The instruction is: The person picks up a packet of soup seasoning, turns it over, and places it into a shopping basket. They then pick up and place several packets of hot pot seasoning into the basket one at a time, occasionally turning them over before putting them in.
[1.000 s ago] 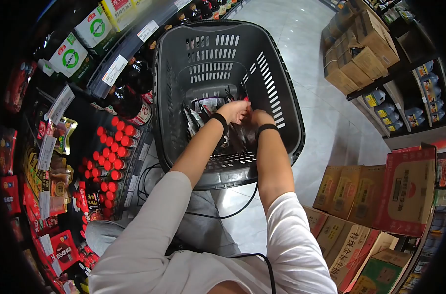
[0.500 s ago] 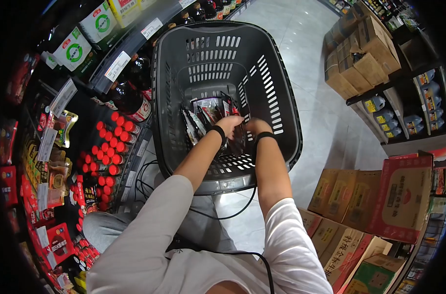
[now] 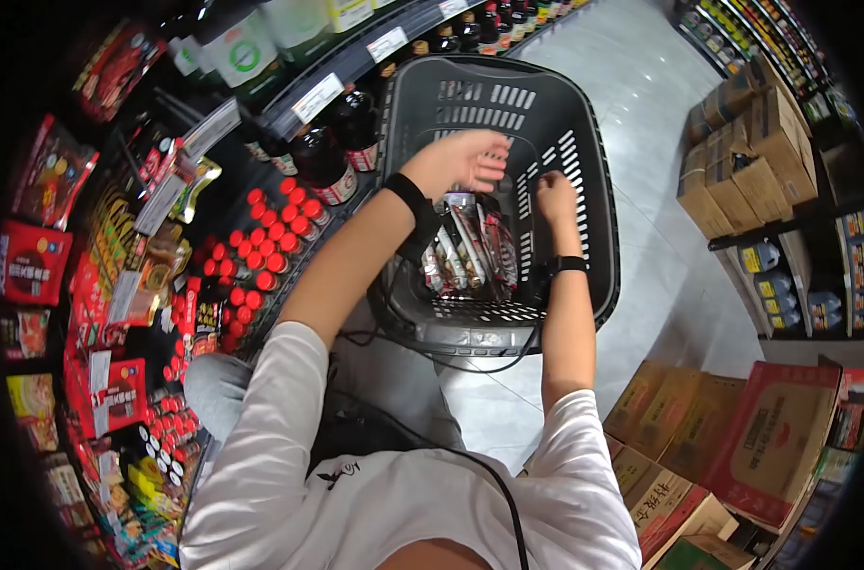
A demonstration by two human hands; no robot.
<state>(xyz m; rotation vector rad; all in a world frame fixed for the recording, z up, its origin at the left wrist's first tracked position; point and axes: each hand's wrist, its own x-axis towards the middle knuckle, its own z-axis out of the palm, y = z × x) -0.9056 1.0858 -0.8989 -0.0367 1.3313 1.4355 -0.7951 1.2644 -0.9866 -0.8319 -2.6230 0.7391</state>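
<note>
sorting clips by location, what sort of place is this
Most likely a grocery shop aisle: shelves carry price tags above dark bottles and red-capped jars, a black shopping basket holding packets stands on the floor, and stock cartons are stacked opposite.

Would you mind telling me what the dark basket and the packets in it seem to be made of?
The basket looks like moulded plastic, dark grey and matte: its walls are pierced by even rows of slots. The packets look like thin glossy film or foil, since light glints off their printed faces; which of the two is unclear.
</note>
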